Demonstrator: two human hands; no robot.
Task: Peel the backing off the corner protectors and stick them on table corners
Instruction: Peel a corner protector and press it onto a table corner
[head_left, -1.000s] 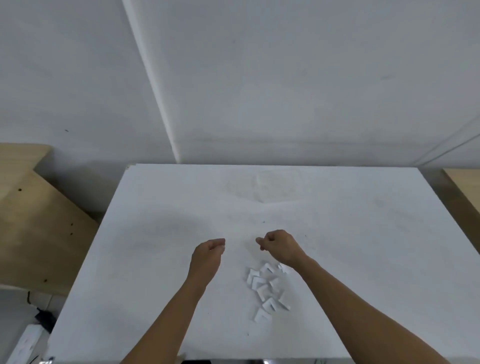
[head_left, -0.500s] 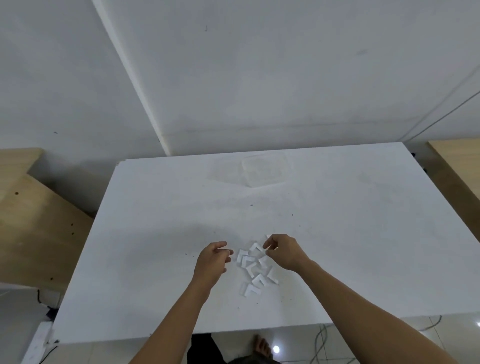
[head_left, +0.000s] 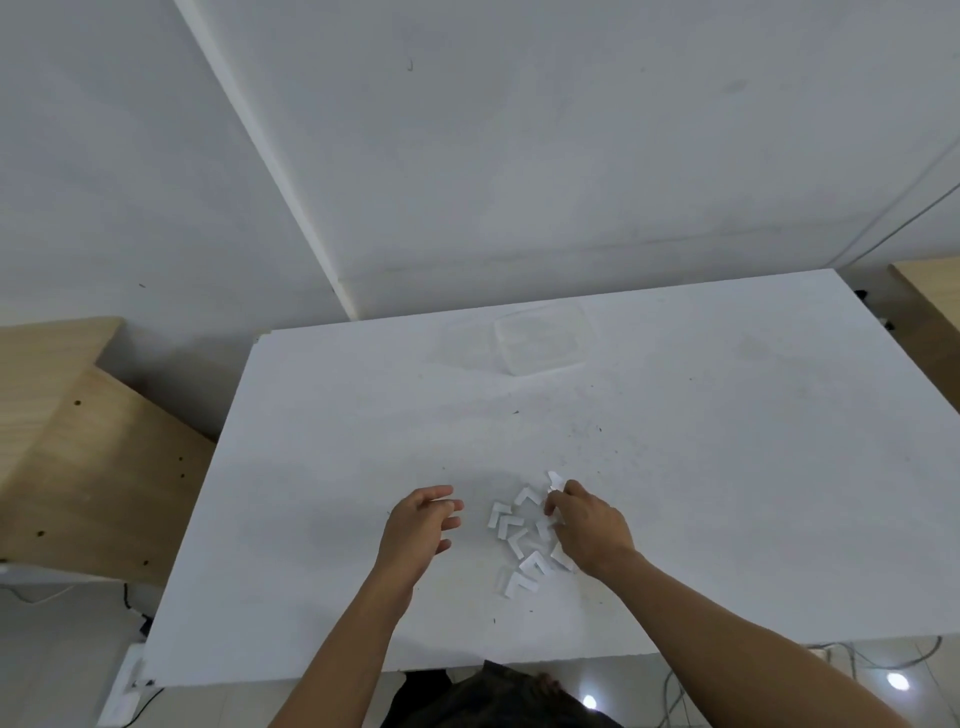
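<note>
Several small white L-shaped corner protectors (head_left: 519, 540) lie in a loose pile on the white table (head_left: 322, 493), near its front edge. My right hand (head_left: 589, 525) rests on the right side of the pile, with thumb and forefinger pinched on one protector (head_left: 555, 480) at the pile's far edge. My left hand (head_left: 422, 525) hovers just left of the pile, fingers apart and curled, holding nothing. Some protectors are hidden under my right hand.
A clear plastic container (head_left: 543, 338) sits near the table's far edge, close to the white wall. Light wooden furniture stands to the left (head_left: 88, 467) and at the far right (head_left: 930, 296). Cables lie on the floor below the table's front edge.
The view has tilted down and back, showing the table's front edge. My right hand has closed its fingertips on a protector at the pile's far edge. My left hand stays beside the pile.
</note>
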